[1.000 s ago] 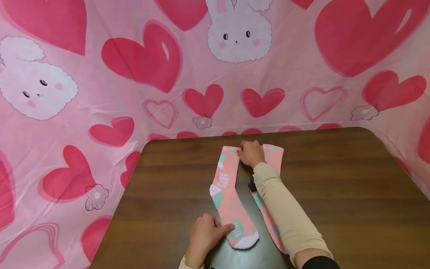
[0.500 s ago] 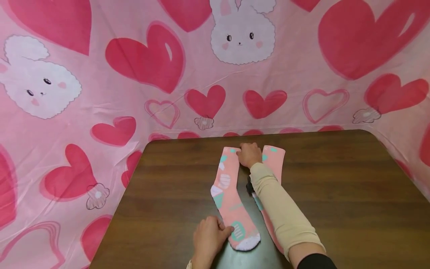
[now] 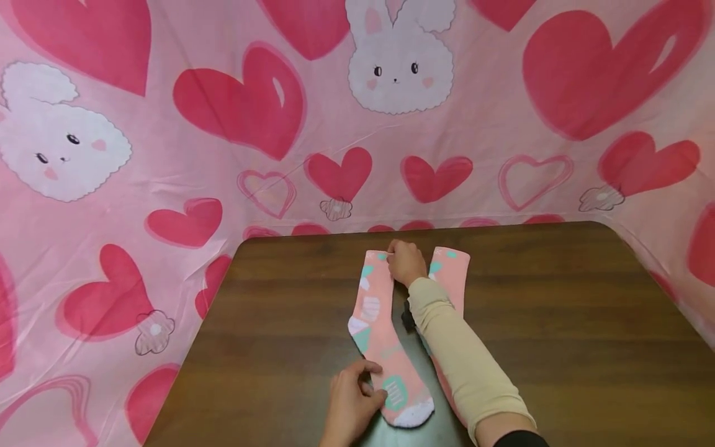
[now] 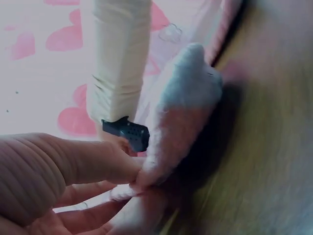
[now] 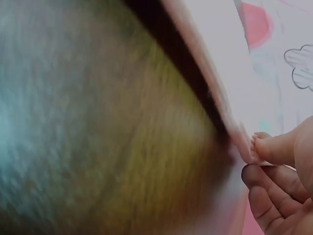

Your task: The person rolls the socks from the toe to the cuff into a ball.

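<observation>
A pink sock with mint and white patches and a white toe lies lengthwise on the brown table. My left hand pinches its edge near the toe; in the left wrist view thumb and finger meet on the pink fabric. At the far end, my right hand holds the right corner of the cuff, and in the right wrist view thumb and fingertips squeeze the cuff's rim. A matching second sock lies to the right, its middle and much of its foot hidden under my right forearm.
The wood-grain table reaches back to a pink cloth backdrop printed with red hearts and white bunnies. A black device sits at my right wrist, below the sleeve.
My right hand has shifted slightly left with the cuff corner. The fingers of my left hand have moved slightly along the sock's edge. The head view has tipped a little.
</observation>
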A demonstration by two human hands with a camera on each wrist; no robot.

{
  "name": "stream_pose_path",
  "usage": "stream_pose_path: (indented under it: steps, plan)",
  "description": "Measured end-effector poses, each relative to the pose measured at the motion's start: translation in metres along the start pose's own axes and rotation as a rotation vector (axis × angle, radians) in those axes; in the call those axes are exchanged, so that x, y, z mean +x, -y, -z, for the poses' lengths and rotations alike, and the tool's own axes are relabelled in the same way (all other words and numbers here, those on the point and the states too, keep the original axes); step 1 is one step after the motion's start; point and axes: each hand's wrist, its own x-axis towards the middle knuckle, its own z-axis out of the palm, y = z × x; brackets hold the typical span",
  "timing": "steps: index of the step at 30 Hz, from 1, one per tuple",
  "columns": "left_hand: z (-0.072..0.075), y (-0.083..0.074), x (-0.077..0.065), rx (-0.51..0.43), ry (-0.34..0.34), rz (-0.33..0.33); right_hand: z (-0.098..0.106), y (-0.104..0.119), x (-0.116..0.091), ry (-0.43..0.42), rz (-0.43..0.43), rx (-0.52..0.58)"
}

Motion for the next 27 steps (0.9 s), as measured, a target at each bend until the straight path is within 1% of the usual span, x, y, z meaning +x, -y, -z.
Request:
stream_pose_path:
  steps: [3,6,8,10,13,16,19,23,27]
  plan:
    - [0.0,0.001,-0.002,-0.105,0.063,0.017,0.0,0.002,-0.001,-0.031,0.027,0.021]
    - [0.0,0.003,-0.002,-0.2,0.095,0.051,0.001,0.003,-0.002,-0.055,0.049,0.027]
    - [-0.001,0.003,-0.002,-0.236,0.11,0.077,0.001,0.003,-0.003,-0.059,0.056,0.03]
    - [-0.001,0.004,-0.003,-0.265,0.116,0.089,0.001,0.003,-0.004,-0.06,0.059,0.029]
    - [-0.001,0.003,-0.003,-0.287,0.117,0.076,0.003,0.003,-0.005,-0.076,0.071,0.024]
    - [-0.002,0.001,-0.002,-0.289,0.105,0.038,0.006,0.004,-0.005,-0.118,0.111,0.019]
    - [-0.003,-0.004,-0.001,-0.32,0.1,0.009,0.01,0.006,-0.005,-0.147,0.142,0.026]
    - [-0.002,-0.01,-0.002,-0.39,0.111,0.008,0.018,0.009,-0.006,-0.155,0.134,0.044]
    - [-0.001,-0.017,-0.004,-0.422,0.115,0.003,0.027,0.011,-0.007,-0.165,0.139,0.042]
